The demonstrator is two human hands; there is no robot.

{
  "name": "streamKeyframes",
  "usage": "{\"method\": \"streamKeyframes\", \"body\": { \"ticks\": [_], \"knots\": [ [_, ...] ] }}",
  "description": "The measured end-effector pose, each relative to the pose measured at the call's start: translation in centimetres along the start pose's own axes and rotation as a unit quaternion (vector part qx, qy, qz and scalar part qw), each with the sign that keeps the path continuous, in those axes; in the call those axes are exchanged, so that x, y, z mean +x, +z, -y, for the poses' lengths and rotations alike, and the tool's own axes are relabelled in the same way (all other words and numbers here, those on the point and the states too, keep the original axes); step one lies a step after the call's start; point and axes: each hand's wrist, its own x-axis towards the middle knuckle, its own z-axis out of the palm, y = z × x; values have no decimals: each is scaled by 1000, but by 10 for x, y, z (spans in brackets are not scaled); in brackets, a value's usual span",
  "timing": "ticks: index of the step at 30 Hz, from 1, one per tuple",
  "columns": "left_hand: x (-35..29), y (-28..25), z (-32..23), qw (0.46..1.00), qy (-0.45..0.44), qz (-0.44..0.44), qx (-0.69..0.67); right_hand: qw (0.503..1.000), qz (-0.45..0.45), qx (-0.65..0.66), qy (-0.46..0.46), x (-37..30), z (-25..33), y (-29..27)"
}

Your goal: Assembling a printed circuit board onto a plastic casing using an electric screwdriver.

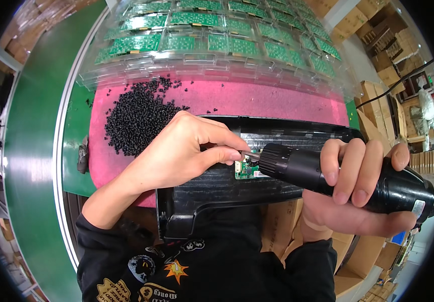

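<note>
My right hand (358, 173) wraps round a black electric screwdriver (297, 167), held nearly level with its bit toward the left. At the bit's tip, the thumb and forefinger of my left hand (189, 143) are pinched together. Whatever sits between those fingertips is too small and hidden to name. Below the bit lies a small green circuit board (244, 172), partly covered by the screwdriver's nose. This board rests inside a long black plastic housing (212, 190), which lies across the table's near edge in front of me.
A heap of small black screws (136, 118) lies on the pink mat (277, 98), with several strays around it. Stacked clear plastic trays (217, 65) of green circuit boards stand behind. A green surface (36, 151) runs along the left, and cardboard boxes (378, 110) stand at right.
</note>
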Motion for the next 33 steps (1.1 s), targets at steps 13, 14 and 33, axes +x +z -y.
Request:
{"method": "streamKeyframes", "body": {
  "ticks": [13, 14, 33],
  "knots": [
    [1, 10, 12, 985, 42, -1, 167, 985, 120, -124, 15, 12, 13, -40],
    [1, 10, 12, 984, 40, -3, 173, 985, 105, -137, 4, 13, 10, -46],
    [-2, 15, 16, 969, 90, 69, 219, 982, 6, -180, 65, 13, -1, -59]
  ]
}}
